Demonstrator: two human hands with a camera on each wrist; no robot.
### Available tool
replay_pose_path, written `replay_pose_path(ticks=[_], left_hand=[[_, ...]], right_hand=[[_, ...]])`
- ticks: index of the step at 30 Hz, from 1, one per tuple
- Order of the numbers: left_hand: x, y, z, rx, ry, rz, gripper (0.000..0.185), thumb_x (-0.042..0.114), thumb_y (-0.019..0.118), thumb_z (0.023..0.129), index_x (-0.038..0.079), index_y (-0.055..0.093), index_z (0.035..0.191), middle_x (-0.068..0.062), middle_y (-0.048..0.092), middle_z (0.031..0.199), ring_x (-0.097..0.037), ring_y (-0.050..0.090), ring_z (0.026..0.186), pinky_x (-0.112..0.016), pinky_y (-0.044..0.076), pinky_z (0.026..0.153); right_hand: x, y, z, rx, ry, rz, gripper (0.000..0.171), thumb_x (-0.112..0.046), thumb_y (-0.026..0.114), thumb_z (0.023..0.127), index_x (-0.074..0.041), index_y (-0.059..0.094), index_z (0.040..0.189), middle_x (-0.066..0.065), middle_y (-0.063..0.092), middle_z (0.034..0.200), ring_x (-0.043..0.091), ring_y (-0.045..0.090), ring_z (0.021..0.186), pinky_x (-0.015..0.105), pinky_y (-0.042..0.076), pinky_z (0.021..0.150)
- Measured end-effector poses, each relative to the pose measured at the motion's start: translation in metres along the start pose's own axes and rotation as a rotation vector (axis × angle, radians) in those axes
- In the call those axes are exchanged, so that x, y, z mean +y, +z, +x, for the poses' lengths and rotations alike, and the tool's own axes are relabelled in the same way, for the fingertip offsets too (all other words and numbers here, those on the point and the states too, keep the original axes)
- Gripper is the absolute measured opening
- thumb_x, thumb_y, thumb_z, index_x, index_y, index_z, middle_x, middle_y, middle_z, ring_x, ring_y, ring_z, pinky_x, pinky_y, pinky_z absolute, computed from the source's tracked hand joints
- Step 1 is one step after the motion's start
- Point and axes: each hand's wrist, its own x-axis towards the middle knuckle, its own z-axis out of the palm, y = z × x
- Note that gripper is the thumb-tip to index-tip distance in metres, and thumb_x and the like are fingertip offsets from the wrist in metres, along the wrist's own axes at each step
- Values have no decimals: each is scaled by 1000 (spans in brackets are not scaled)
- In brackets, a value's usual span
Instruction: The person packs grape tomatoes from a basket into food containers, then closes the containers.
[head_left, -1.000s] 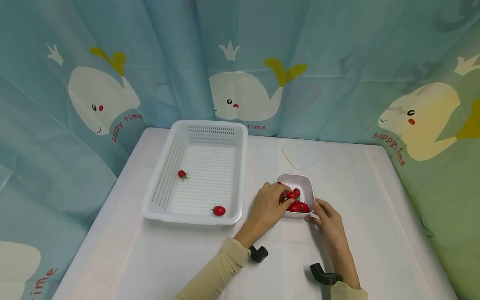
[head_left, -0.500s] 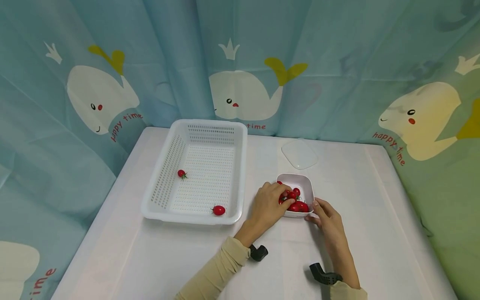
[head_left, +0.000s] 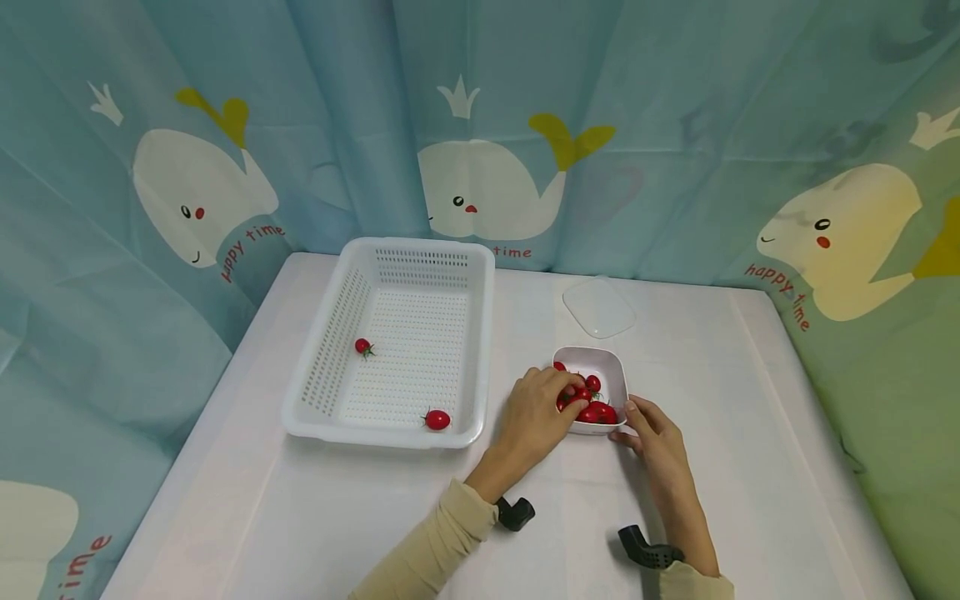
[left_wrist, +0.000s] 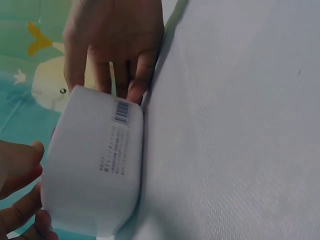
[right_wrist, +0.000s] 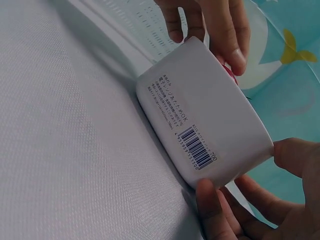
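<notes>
A small white plastic container with a printed label stands on the white table, holding several red cherry tomatoes. My left hand reaches over its left rim, and thumb and fingers pinch a cherry tomato whose red skin shows between them in the left wrist view. At the near right corner, my right hand grips the container, thumb at the rim and fingers lower on its side, as the right wrist view shows. The left fingers partly hide the tomatoes beneath.
A large white perforated basket stands to the left, with one cherry tomato near its left wall and another tomato near its front. Behind the container lies a clear lid. A whale-print curtain hangs around the table.
Inside the container, the left fingers have shifted slightly and the tomatoes beside them sit a little differently. My right hand and the container stay in place.
</notes>
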Motion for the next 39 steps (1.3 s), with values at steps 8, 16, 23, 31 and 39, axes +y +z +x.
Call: replay_pose_path(ticks=[8,16,23,31,39], left_hand=[[8,-12,-6,-15,14,-128,21,27,81,92,21,75,111,8,74,105,-10,61,93,-16,48,80],[14,-40,-12,-8,26,-269,20,21,81,92,18,75,111,7,74,102,-16,64,88,-15,48,77],[13,-63,-18,-23,7,-321,23,18,81,92,16,74,114,4,73,100,-17,63,87,-20,47,74],[0,-88,-24,-63,15,-290,24,17,79,93,16,73,117,4,73,102,-12,61,89,-24,49,77],[-24,-109,-35,-58,-24,-252,27,15,79,93,19,72,119,4,73,104,-12,61,90,-27,50,78]], right_hand=[[0,0,0,0,1,-6,61,-45,50,109,-8,42,156,12,47,153,-4,63,100,9,52,89],[1,0,0,7,-9,0,59,-43,51,109,-7,44,155,8,51,146,-3,63,101,11,54,89],[3,0,3,9,-26,52,55,-36,54,109,-3,46,152,-9,58,123,-1,64,100,16,58,86],[2,0,2,3,-8,24,57,-40,51,110,-6,43,155,8,50,146,-3,65,98,13,55,88],[2,0,2,-3,4,10,59,-42,50,110,-7,41,157,12,45,155,-4,64,99,11,54,89]])
